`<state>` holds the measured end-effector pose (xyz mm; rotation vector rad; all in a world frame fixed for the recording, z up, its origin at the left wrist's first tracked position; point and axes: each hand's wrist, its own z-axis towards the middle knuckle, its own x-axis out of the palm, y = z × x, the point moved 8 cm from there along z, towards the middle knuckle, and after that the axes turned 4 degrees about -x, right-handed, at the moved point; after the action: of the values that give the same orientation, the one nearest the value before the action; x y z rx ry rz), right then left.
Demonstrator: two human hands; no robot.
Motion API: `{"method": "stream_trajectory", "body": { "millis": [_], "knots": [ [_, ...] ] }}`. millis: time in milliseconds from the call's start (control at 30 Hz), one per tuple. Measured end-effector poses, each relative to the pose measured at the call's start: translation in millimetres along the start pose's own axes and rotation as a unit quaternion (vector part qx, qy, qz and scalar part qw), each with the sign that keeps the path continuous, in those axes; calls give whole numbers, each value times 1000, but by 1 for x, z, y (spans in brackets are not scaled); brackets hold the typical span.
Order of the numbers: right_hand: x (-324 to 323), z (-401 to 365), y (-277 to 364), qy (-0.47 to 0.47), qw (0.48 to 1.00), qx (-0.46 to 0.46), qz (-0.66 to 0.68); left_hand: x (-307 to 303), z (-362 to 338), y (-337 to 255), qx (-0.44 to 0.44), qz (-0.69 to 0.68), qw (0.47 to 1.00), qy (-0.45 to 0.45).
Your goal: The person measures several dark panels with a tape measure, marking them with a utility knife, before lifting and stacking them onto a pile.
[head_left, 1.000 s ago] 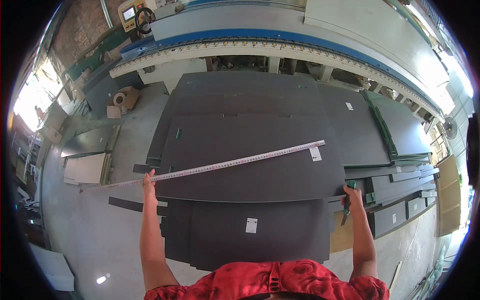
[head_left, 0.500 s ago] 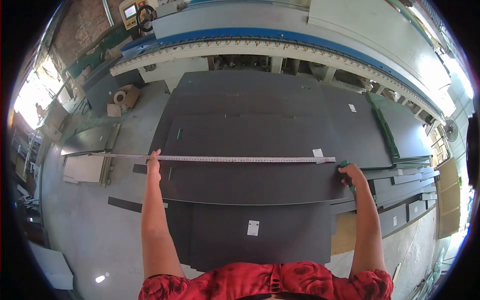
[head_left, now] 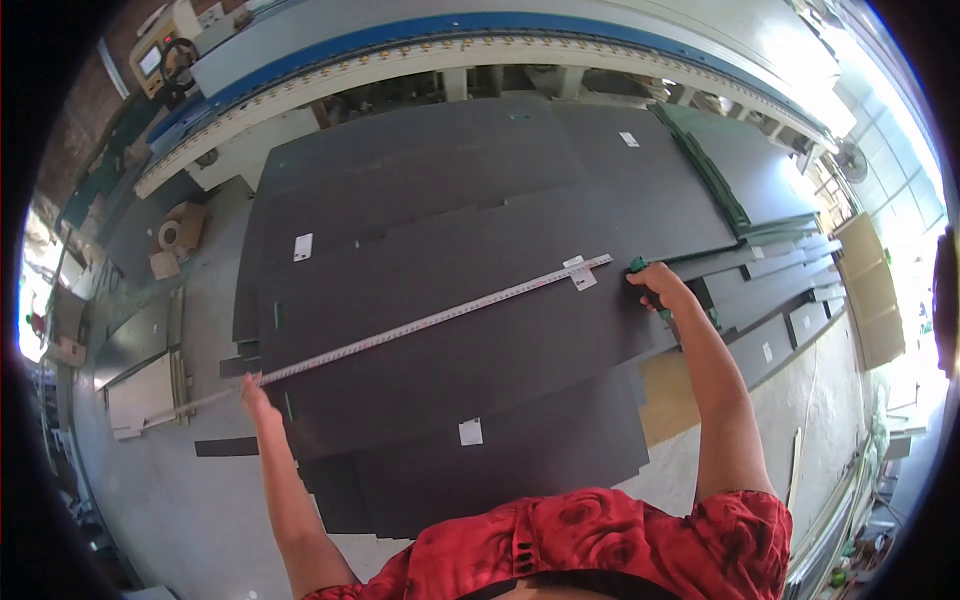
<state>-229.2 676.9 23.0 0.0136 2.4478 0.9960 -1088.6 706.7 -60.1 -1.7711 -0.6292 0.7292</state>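
A long white measuring tape [head_left: 420, 325] lies slantwise across the dark sheet panel [head_left: 480, 360]. My left hand [head_left: 258, 393] pinches it at the panel's left edge, and its tail hangs out beyond the hand to the lower left. Close to the tape's right end, but apart from it, my right hand [head_left: 660, 285] is closed around a green tool [head_left: 637, 265] over the panel's right side. The fingers cover most of that tool, so its kind cannot be made out. A white label [head_left: 580, 277] sits partly under the tape near its right end.
A large machine with a blue beam [head_left: 420, 27] runs along the back. Dark strips [head_left: 775, 265] are stacked at right, beside a brown board [head_left: 868, 290]. A cardboard box [head_left: 182, 235] and pale panels [head_left: 145, 395] stand on the floor at left.
The view has turned and shifted. The tape, level before, now slants down to the left, with my left hand lower and farther left. My right hand still grips the green tool.
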Motion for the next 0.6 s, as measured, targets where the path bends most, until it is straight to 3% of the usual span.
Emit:
{"method": "stream_trajectory", "body": {
  "millis": [33,100,233,300,400,600],
  "knots": [
    [-4,-8,-7,2,1000,-6,5,-14,-4,14,-46,-2,999,1],
    [-14,-23,-32,-15,999,-1,32,-40,-28,23,-7,1,1000,-7],
    [-24,-67,-79,-48,994,16,94,-74,-120,19,-40,14,997,-62],
    [-29,-81,-113,-55,990,24,125,-87,-145,37,-82,-85,993,-16],
    [-39,-94,-161,-51,981,-14,187,-109,-185,40,-80,-95,992,-8],
    [-50,-113,-226,-32,977,38,205,-134,-226,61,-68,-70,995,4]
  ]
}}
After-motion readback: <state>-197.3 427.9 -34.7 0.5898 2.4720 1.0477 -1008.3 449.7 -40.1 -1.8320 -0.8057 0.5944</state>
